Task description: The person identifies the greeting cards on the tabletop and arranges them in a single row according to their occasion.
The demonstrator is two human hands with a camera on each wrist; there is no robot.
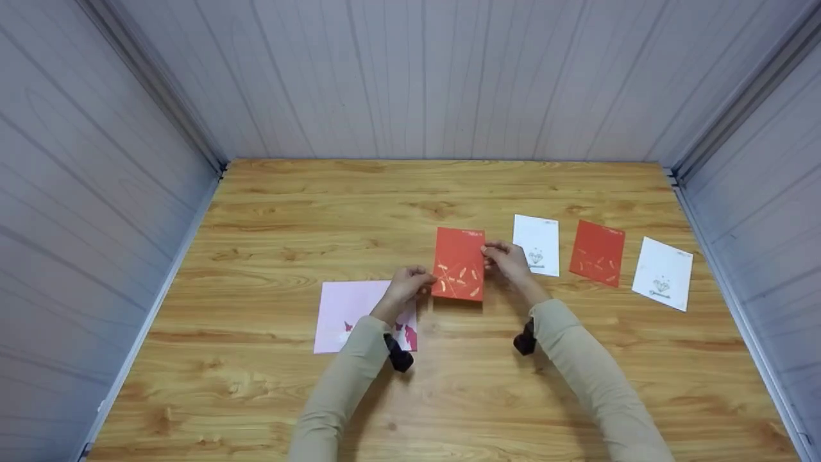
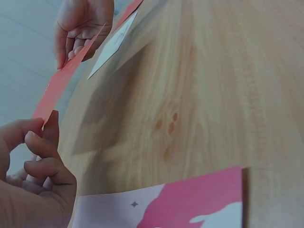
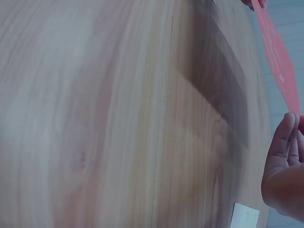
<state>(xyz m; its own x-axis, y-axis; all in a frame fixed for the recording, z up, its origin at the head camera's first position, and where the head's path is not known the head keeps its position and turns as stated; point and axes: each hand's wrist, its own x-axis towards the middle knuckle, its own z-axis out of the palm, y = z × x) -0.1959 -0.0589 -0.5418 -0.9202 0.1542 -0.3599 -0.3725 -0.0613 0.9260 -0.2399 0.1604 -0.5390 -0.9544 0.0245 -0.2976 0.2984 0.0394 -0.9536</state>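
Note:
A red card (image 1: pixel 459 256) with gold feather-like marks is held between both hands, raised off the table, as its shadow in the wrist views shows. My left hand (image 1: pixel 405 289) pinches its lower left edge between thumb and finger. At the upper right edge, my right hand (image 1: pixel 508 258) pinches it the same way. Beneath the left forearm lies a pink sheet (image 1: pixel 340 301) with darker pink and white shapes, partly covered by the arm. In the left wrist view the red card (image 2: pixel 61 85) appears nearly edge-on between the two hands.
To the right lie a white card (image 1: pixel 537 240) with a diamond drawing, a second red card (image 1: pixel 598 252) and another white card (image 1: pixel 663 273), set apart in a row. Pale panel walls (image 1: pixel 410 77) enclose the wooden table (image 1: pixel 269 218) at the back and sides.

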